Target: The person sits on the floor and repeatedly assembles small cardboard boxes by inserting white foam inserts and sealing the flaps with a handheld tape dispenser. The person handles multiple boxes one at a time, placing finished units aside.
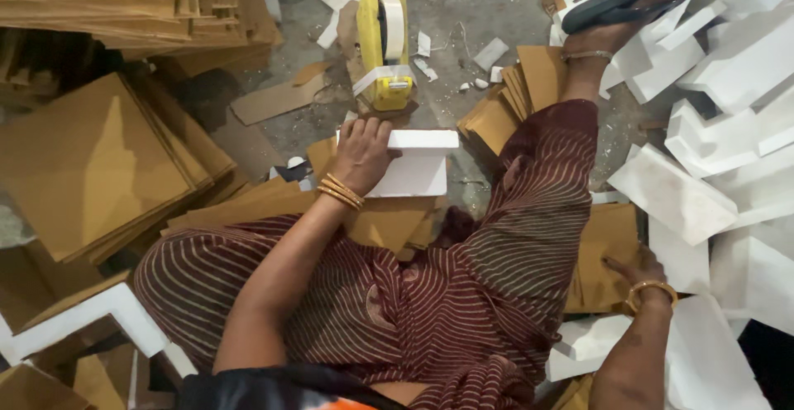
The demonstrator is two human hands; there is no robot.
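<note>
Right hand (635, 274) perhaps touching cardboard (608, 253)

Stack of flat brown cardboard sheets (87, 162) at left, another stack (124, 1) far left, small brown card pile (521, 88) far centre, brown cards (608, 253) near right, no labels, signs or screens visible

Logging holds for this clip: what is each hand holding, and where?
Left hand lies on the white foam block's left end; right hand touches cardboard sheets.
</note>
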